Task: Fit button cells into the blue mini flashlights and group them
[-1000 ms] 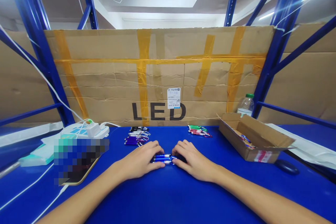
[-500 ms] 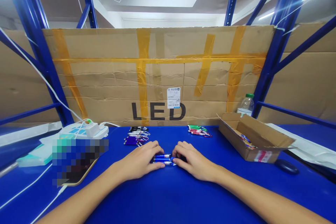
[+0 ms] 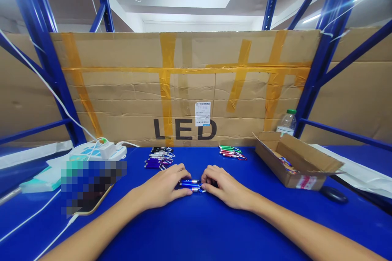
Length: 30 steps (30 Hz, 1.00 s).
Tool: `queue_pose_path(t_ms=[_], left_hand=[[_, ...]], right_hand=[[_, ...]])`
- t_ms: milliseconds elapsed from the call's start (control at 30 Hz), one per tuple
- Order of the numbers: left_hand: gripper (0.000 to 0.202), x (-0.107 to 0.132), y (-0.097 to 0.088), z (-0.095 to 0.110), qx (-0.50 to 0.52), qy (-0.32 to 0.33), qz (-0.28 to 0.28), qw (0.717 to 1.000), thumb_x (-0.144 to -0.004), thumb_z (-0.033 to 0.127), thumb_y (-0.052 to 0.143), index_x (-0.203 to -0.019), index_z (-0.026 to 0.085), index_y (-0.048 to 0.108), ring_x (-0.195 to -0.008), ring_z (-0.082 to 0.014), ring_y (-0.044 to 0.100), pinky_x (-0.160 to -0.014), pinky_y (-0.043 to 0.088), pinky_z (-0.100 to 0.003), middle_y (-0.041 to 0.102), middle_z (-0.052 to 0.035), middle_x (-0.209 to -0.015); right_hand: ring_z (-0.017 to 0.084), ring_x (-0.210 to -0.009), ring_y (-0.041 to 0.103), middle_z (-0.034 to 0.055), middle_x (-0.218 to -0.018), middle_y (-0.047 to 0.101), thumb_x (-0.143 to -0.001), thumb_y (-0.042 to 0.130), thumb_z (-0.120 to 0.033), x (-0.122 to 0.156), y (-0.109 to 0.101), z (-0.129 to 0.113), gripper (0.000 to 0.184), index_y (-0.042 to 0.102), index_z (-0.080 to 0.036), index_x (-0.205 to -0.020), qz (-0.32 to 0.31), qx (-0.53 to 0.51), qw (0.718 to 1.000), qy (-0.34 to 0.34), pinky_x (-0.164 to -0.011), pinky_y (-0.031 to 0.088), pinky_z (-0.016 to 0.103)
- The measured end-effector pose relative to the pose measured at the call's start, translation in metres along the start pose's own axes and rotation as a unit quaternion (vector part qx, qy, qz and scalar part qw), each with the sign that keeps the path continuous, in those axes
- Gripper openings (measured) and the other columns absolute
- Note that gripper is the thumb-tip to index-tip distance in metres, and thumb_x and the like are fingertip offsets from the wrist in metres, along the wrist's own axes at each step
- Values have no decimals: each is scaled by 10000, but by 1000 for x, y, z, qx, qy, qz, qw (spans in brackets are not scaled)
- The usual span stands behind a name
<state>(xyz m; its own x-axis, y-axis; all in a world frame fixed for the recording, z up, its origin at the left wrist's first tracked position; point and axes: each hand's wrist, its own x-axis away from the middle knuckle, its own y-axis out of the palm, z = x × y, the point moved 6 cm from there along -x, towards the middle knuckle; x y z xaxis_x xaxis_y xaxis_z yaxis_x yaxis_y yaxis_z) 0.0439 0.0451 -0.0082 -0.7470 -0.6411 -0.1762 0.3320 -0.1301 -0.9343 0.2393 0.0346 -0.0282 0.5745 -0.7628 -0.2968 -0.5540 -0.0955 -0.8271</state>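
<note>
Both my hands rest on the blue table (image 3: 196, 228), closed around a small bunch of blue keychain flashlights (image 3: 190, 185) lying between them. My left hand (image 3: 163, 186) cups the bunch's left end with fingers curled over it. From the right, my right hand (image 3: 225, 187) pinches the end with the silver clips. Behind my left hand lies a row of purple, black and silver flashlights (image 3: 159, 157). A row of green and red flashlights (image 3: 232, 152) lies behind my right hand.
An open cardboard box (image 3: 295, 163) with more flashlights stands at the right, a water bottle (image 3: 287, 122) behind it. A power strip (image 3: 99, 151), white cables and a phone (image 3: 92, 204) lie at the left. A taped cardboard wall marked LED (image 3: 183, 89) closes the back. A dark object (image 3: 333, 194) lies right.
Almost nothing has moved. My fingers have shifted slightly on the blue flashlights, which stay in the same spot.
</note>
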Motion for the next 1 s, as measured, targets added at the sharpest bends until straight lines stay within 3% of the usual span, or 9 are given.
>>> queue_pose_path(t_ms=[300, 1000], left_hand=[[285, 0, 1, 1, -2, -12, -18, 1000, -1056, 423, 658, -1262, 227, 673, -1132, -272, 652, -983, 504, -378, 642, -72, -1206], [309, 1, 3, -2, 4, 8, 1, 1000, -1049, 462, 659, -1253, 230, 679, -1097, -267, 667, -938, 508, -366, 659, -70, -1182]], right_hand=[[220, -973, 579, 21, -1013, 660, -1107, 572, -324, 0, -1, -1, 134, 597, -241, -1005, -5, 2, 1000, -1, -910, 441, 375], [230, -999, 580, 28, -1037, 666, -1104, 591, -369, 2, 0, -1, 139, 609, -249, -1038, -11, 24, 1000, 3, -924, 450, 391]])
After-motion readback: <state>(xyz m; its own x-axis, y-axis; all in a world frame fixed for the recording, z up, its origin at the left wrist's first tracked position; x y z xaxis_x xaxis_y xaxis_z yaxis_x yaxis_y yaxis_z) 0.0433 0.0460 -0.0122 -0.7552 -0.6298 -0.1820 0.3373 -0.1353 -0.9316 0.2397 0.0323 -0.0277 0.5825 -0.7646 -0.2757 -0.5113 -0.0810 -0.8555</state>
